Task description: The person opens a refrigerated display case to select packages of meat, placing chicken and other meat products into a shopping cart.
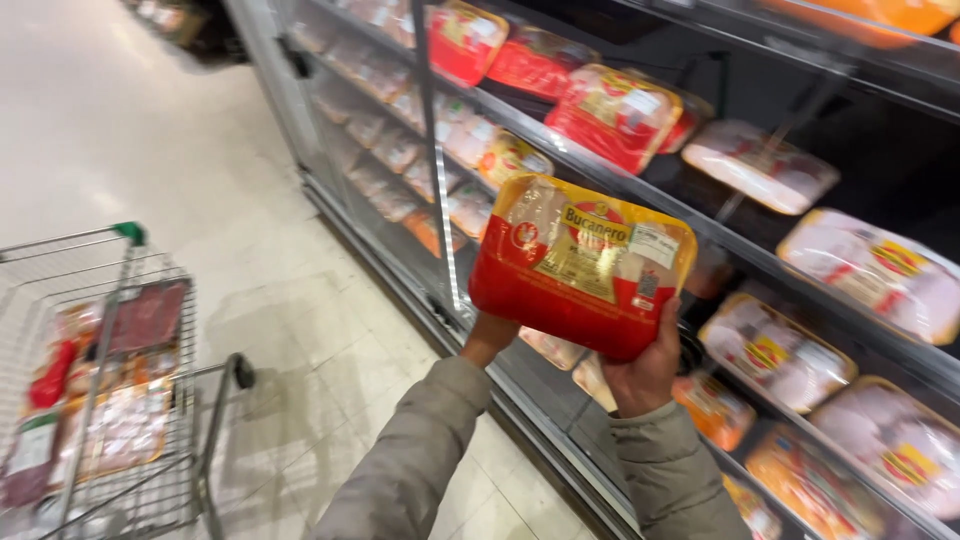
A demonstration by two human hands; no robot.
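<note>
Head view shows the left hand [488,338] and right hand [648,368] gripping only the lower edge of a wrapped chicken tray [582,262], which could tip forward and slip from so shallow a hold.

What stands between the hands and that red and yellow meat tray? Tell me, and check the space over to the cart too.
Nothing does: both hands, left hand and right hand, already grip the red and yellow meat tray from below. Between it and the wire cart at the left, only bare floor shows.
</note>
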